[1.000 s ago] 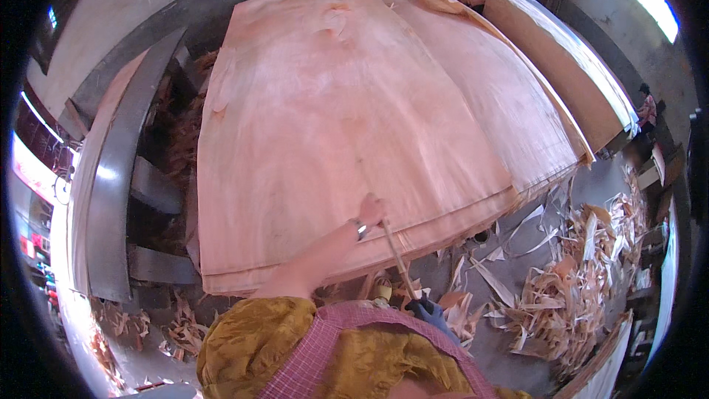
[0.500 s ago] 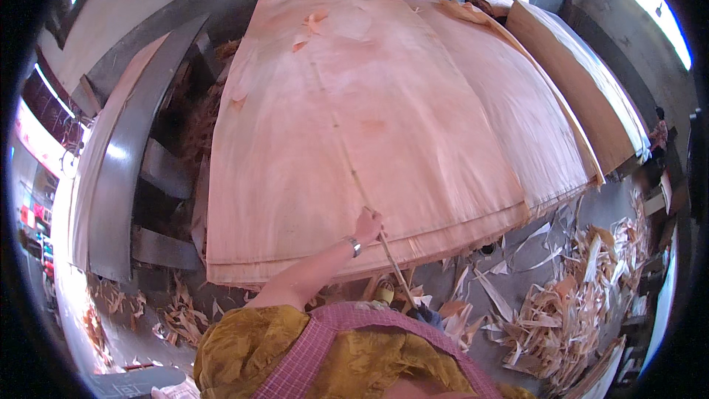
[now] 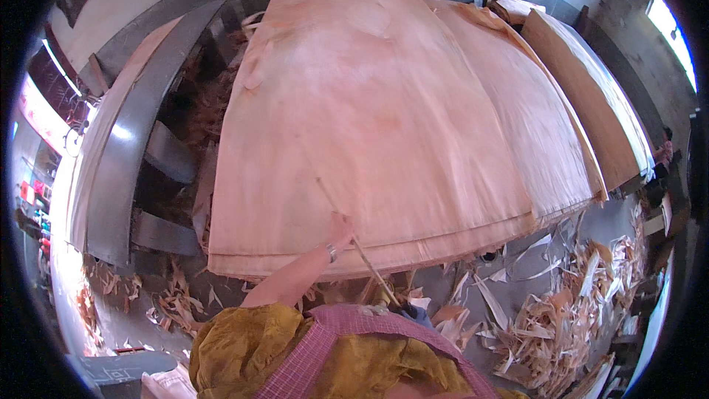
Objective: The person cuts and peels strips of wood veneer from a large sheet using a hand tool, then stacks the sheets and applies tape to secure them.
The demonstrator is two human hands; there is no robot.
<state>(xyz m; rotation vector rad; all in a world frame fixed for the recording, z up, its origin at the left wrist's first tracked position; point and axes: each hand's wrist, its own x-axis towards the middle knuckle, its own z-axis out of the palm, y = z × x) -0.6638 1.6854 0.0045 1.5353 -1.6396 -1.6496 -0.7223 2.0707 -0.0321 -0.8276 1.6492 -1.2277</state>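
My left hand, with a metal-banded watch on its wrist, is closed around a thin wooden stick. The stick slants from a tip over the sheet down to the front of my apron. Beneath the hand spreads a wide, pinkish wood veneer sheet, the top one of a low stack whose layered edges show at the front. Fingers are slightly blurred. A small loose flap of veneer lies near the left edge. My right hand does not show.
More veneer adjoins on the right, with another stack beyond. Grey metal plating and dark gaps flank the left. Veneer scraps heap on the floor at right. A person is at the far right.
My left hand has moved left, and the stick's far tip has drawn nearer. Torn veneer bits at the sheet's far part are gone from there; a curled strip shows beyond its far left edge.
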